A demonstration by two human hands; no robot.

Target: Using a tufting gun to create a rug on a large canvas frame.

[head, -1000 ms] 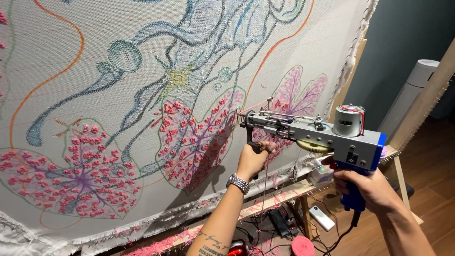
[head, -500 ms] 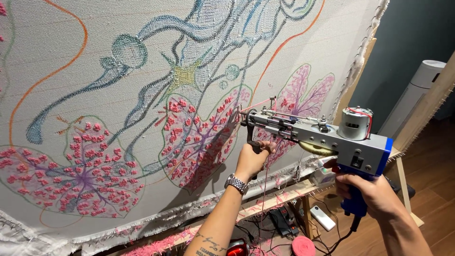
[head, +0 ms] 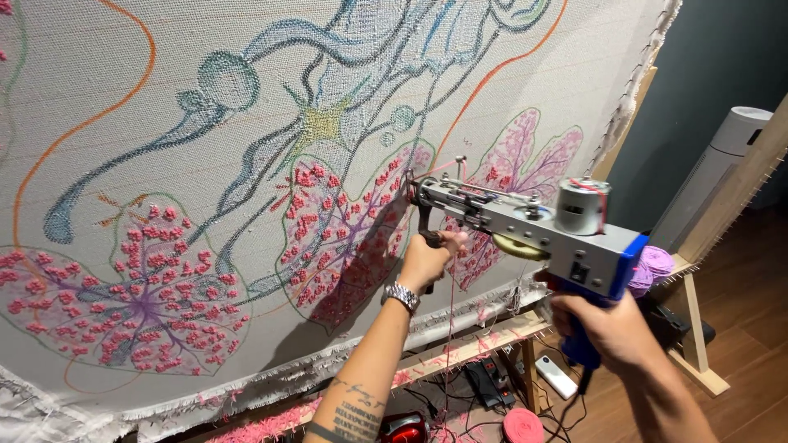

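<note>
Gripping tufting gun [head: 525, 226], both hands' fingers [head: 611, 316] closed

Dark teal wall [head: 706, 57] at right. Wood plank floor [head: 739, 271], warm brown. White cylindrical tower appliance [head: 712, 176] stands vs wall, behind wooden frame leg [head: 696, 328]. Black power strip [head: 486, 384] and cables on floor below frame. Light soft, even.

A white tower fan [head: 716, 176] stands near purple yarn [head: 654, 264], with a pink spool [head: 523, 426] on the floor
</note>
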